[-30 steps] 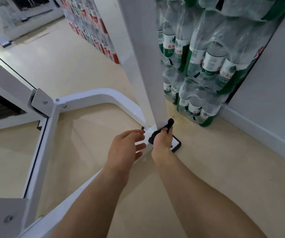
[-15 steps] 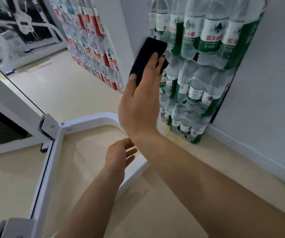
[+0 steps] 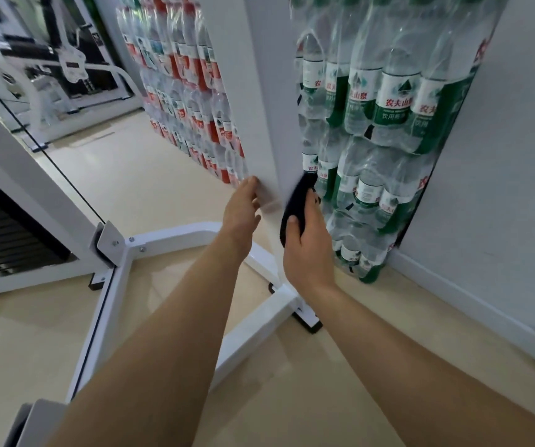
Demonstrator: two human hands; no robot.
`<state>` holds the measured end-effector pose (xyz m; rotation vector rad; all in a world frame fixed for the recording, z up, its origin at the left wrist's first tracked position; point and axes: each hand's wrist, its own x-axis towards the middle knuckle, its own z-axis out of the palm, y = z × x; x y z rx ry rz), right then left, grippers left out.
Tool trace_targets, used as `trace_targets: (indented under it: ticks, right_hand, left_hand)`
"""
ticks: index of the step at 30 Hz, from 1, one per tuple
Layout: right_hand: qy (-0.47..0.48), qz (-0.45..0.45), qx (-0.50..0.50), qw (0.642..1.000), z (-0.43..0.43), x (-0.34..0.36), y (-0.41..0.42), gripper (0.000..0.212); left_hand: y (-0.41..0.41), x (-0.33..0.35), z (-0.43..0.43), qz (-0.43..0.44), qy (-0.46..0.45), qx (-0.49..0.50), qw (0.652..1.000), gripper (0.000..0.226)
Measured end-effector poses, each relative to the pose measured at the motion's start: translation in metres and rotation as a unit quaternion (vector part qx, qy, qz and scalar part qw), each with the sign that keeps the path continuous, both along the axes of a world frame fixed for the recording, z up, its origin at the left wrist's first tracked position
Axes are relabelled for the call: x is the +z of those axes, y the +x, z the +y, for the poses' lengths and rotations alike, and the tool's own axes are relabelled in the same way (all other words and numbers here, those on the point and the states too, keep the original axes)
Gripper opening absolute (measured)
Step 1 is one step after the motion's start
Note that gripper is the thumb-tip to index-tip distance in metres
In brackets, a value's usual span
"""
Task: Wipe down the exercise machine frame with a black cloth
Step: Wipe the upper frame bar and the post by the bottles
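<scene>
A white upright post (image 3: pixel 253 101) of the exercise machine frame rises in the middle of the view from a white floor bar (image 3: pixel 259 324). My right hand (image 3: pixel 306 250) grips a black cloth (image 3: pixel 296 204) and holds it against the post's right side, low down. My left hand (image 3: pixel 242 211) touches the post's left face at about the same height, fingers fairly straight. Part of the cloth is hidden behind my right hand.
Shrink-wrapped packs of green-labelled water bottles (image 3: pixel 382 124) are stacked against the grey wall right behind the post. Red-labelled packs (image 3: pixel 195 91) stand further back. A slanted white frame member (image 3: pixel 30 191) and curved base tube (image 3: pixel 175 235) lie left, over beige floor.
My right hand went from the post's foot up high with the cloth, then came back down to the lower post. My left hand rose from near the floor bar and touched the post.
</scene>
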<state>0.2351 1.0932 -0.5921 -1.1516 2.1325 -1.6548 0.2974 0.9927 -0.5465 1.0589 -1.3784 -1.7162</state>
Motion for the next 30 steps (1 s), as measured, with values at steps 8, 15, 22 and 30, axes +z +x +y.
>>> trace_targets:
  ticks: [8,15,22,30]
  right_hand:
    - [-0.055,0.001,0.001,0.998,-0.009,0.023,-0.005,0.056]
    - [-0.096,-0.038,-0.083,0.991,-0.033,-0.03,-0.004,0.053]
    - [0.053,-0.285,-0.143,0.946,-0.039,-0.153,-0.004,0.047]
    - [0.081,-0.406,-0.172,0.894,-0.043,-0.135,-0.002,0.044]
  left_hand:
    - [-0.009,-0.005,0.012,0.011,-0.06,0.029,0.998,0.025]
    - [-0.013,-0.016,0.009,0.028,-0.087,0.037,0.995,0.024]
    - [-0.017,-0.028,0.006,0.039,-0.105,0.049,0.993,0.026]
    - [-0.013,-0.037,0.001,0.067,-0.071,0.051,0.994,0.043]
